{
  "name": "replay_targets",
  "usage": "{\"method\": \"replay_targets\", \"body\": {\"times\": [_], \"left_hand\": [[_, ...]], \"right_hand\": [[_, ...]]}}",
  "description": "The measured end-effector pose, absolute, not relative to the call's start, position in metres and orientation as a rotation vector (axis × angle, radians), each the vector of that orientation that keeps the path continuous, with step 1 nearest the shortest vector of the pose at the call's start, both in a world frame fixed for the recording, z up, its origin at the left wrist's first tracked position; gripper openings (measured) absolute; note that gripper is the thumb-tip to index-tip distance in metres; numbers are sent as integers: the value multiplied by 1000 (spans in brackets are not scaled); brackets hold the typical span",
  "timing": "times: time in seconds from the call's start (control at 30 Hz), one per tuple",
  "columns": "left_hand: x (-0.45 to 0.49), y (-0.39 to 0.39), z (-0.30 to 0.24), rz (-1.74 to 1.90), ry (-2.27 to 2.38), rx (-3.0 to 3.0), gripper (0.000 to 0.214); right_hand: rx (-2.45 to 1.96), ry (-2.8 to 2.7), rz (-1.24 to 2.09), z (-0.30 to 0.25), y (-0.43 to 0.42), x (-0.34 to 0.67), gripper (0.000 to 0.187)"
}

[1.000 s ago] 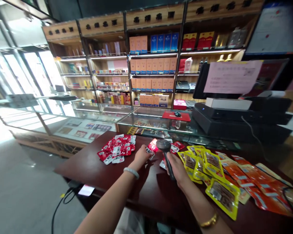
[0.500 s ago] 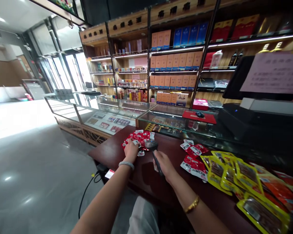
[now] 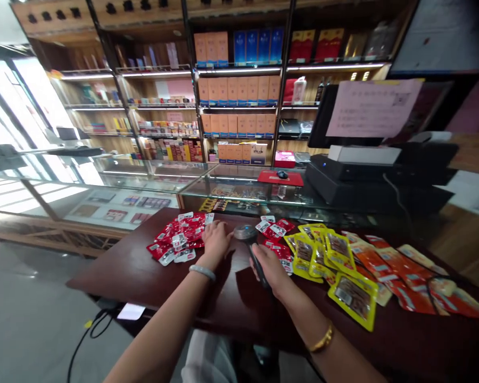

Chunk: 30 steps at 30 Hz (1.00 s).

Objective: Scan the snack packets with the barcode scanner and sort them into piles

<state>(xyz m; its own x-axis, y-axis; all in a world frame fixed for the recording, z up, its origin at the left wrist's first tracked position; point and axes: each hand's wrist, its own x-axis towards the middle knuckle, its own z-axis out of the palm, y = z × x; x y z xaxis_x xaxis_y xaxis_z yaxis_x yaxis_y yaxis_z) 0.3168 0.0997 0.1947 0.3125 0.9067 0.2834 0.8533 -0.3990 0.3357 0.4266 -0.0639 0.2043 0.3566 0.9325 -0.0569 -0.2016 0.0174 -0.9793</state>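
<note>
Centrally, one handheld scanner (image 3: 246, 233) — gripped by curled fingers of the right hand (image 3: 270, 267). Left of centre, red packets (image 3: 182, 235), heaped; loose layering could let some slide if brushed. Left hand (image 3: 216, 242) — palm down at the heap's right edge, finger grip indeterminable. Forearms (image 3: 163, 315): slanting inward from the frame's bottom.

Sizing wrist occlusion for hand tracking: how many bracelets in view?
2: a pale bangle behind the left hand and a gold bracelet up the right hand's forearm. Both forearms are bare; none seems hidden.
</note>
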Motion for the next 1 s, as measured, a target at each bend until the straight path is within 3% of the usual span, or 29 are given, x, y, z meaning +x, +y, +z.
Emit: {"method": "replay_targets", "body": {"times": [0.27, 0.47, 0.77, 1.0], "left_hand": [[435, 96, 182, 424, 1404, 2590, 43], [467, 117, 176, 282, 1394, 2434, 46], [403, 129, 168, 575, 1326, 2079, 28], [321, 127, 171, 700, 1431, 2002, 29]], "right_hand": [[-1294, -602, 941, 202, -115, 492, 53], [-1271, -509, 864, 207, -137, 519, 50], [-1252, -529, 888, 200, -129, 512, 52], [-1276, -684, 960, 191, -92, 461, 55]]}}
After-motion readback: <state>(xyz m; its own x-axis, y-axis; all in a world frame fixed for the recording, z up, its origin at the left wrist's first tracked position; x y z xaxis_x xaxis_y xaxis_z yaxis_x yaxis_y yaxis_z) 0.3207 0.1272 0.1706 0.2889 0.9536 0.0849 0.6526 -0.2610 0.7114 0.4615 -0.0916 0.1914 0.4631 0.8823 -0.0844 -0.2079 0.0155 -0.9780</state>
